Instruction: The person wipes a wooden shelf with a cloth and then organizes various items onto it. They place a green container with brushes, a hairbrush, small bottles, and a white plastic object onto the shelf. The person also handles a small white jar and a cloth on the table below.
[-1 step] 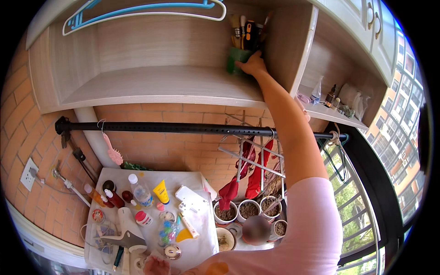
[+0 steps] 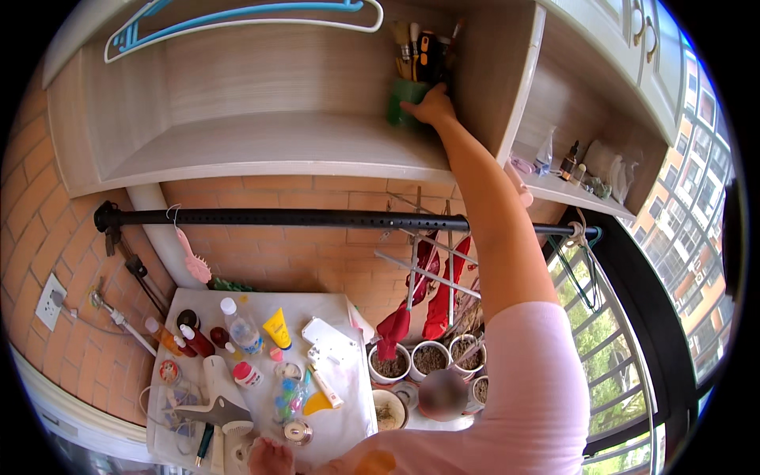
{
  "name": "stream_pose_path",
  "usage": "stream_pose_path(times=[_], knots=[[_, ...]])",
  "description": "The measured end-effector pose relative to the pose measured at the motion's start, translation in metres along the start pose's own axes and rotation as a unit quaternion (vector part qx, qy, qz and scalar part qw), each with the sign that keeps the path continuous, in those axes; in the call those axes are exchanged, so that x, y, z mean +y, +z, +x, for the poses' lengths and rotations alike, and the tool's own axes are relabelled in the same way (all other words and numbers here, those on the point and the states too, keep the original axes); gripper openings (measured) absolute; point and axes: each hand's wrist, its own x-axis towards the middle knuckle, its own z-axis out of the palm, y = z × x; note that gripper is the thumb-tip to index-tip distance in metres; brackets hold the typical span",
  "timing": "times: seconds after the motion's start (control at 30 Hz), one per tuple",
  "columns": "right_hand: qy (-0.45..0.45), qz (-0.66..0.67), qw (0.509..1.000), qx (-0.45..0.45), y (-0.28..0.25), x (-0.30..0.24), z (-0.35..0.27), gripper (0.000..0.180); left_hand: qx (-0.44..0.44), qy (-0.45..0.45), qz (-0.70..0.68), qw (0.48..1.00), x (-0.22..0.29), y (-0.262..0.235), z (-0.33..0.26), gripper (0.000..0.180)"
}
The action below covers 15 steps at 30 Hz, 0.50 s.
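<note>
Your right hand (image 2: 434,108) is reached up into the pale wood-grain open shelf (image 2: 277,146), near its right inner wall. It is clamped on the green cylindrical holder (image 2: 404,93): your thumb lies on the front side, and your other fingers, partly hidden, go around the right side. This holder stands on the shelf board, and from it rise the brushes with light handles (image 2: 404,51) and a black tool handle with orange-yellow parts (image 2: 427,52).

Your left hand (image 2: 271,457) is low, at the bottom edge of the view, with its fingers curled and partly cut off; I cannot tell if it holds something. Just beside it, to the right, is the round jar with a silvery lid (image 2: 298,431), on the table with a white cover (image 2: 348,408). The white-and-grey hair dryer (image 2: 218,400) lies near, to the left of this hand. Between shelf and table, the black round pole (image 2: 317,218) passes across.
</note>
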Motion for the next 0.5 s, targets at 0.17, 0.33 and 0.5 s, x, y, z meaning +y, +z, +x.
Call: stream_pose_path(times=[0.17,0.33,0.5], knots=[[0.038,-0.003,0.999,-0.022,0.002,-0.009,-0.001,0.11,-0.048,0.027,0.031,0.998,-0.004,0.03,-0.007,0.017],[0.062,0.001,0.998,0.008,-0.002,-0.007,-0.003,0.105,0.01,0.077,-0.004,0.997,-0.005,0.005,-0.032,0.018],[0.075,-0.005,0.996,0.047,-0.001,-0.008,-0.014,0.081,0.019,0.098,-0.009,0.995,-0.006,-0.011,-0.058,0.019]])
